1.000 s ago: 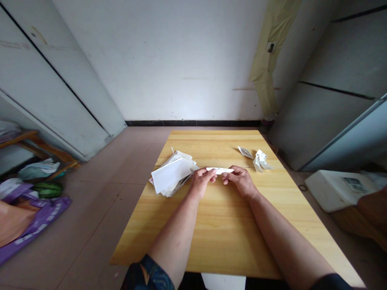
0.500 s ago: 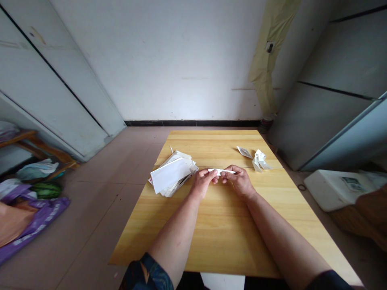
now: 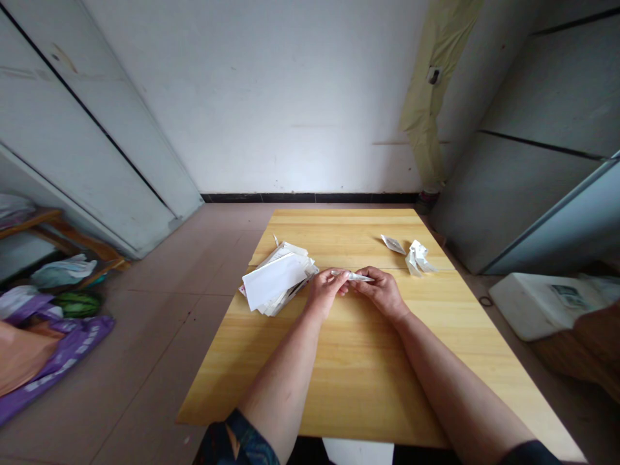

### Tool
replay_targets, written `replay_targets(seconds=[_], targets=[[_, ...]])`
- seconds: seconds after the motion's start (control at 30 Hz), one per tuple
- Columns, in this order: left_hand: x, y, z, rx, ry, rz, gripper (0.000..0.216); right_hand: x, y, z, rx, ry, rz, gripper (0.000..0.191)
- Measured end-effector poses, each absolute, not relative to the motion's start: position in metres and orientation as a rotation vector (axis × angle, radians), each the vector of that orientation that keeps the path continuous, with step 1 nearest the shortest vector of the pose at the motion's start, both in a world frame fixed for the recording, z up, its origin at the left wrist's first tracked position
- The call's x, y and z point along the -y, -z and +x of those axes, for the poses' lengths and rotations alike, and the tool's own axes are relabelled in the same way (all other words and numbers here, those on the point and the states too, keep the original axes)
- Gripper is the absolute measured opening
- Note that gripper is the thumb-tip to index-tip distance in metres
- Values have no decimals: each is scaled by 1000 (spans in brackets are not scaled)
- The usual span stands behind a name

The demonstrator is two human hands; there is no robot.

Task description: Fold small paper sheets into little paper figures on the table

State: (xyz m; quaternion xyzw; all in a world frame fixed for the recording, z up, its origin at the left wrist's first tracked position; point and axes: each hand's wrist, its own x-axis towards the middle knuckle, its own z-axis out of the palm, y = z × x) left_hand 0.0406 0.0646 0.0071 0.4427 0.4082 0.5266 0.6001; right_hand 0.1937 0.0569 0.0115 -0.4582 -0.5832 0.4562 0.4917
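Between my two hands, over the middle of the wooden table [image 3: 358, 387], is a narrow folded piece of white paper [image 3: 357, 277]. My left hand [image 3: 325, 289] pinches its left end between thumb and fingers. The right end is gripped by my right hand [image 3: 385, 292], also closed. Parts of the paper are hidden under the fingers. Just left of my left hand lies a loose stack of paper [image 3: 276, 281], with a blank white sheet on top. Beyond my right hand are a crumpled folded paper [image 3: 419, 257] and a small flat folded paper [image 3: 392, 244].
A white wall [image 3: 300, 103] stands past the table's far edge. On the floor at left are a purple bag [image 3: 72, 349] and a watermelon [image 3: 77, 302]. To the right sit a white box [image 3: 537, 307] and a grey cabinet [image 3: 527, 187].
The folded paper has tilted a little in my fingers and looks thinner, and my fingers have shifted slightly along it. The stack and the other folded papers stay in place.
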Motion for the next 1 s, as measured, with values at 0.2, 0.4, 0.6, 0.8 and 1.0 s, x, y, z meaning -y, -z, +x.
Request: replay_targets(seconds=[0.2,0.4,0.6,0.8,1.0], targets=[[-63,-11,39,-1022,-1225,1123,36,-53,-17,197,1447,-1154,-1093,30],[-62,-13,38,-1034,-1199,1181,32,-54,-17,193,1353,-1206,-1132,29],[-63,-10,40,-1019,-1210,1164,30,-53,-16,194,1373,-1188,-1149,30],[-65,-7,39,-1026,-1231,1092,32,-52,-13,193,1530,-1064,-1174,28],[-63,-13,40,-1073,-1219,1112,28,-53,-8,191,1694,-864,-1165,18]])
